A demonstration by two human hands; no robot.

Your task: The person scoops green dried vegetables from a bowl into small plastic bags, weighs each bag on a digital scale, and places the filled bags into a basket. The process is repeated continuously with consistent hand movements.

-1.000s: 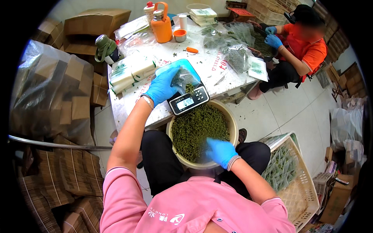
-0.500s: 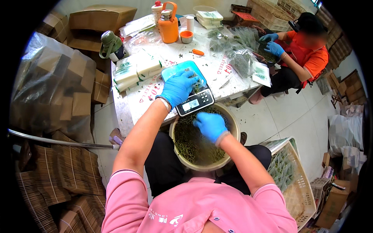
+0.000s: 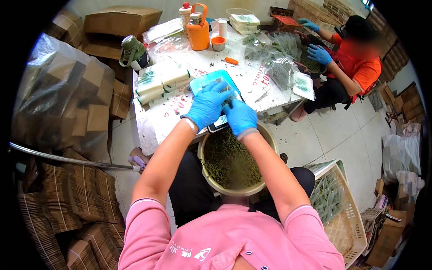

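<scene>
Over scale (image 3: 215,85) — left hand (image 3: 208,104), right hand (image 3: 240,117) meet.

The person wears a pink shirt (image 3: 229,243) with short sleeves that end above the elbows. On the upper part of the shirt there is a small white printed mark with some letters. The forearms are bare. The left hand (image 3: 208,104) and the right hand (image 3: 240,118) are both covered by thin blue gloves, and each glove ends at the wrist with a rolled edge. The trousers (image 3: 189,189) are dark, almost black.
</scene>
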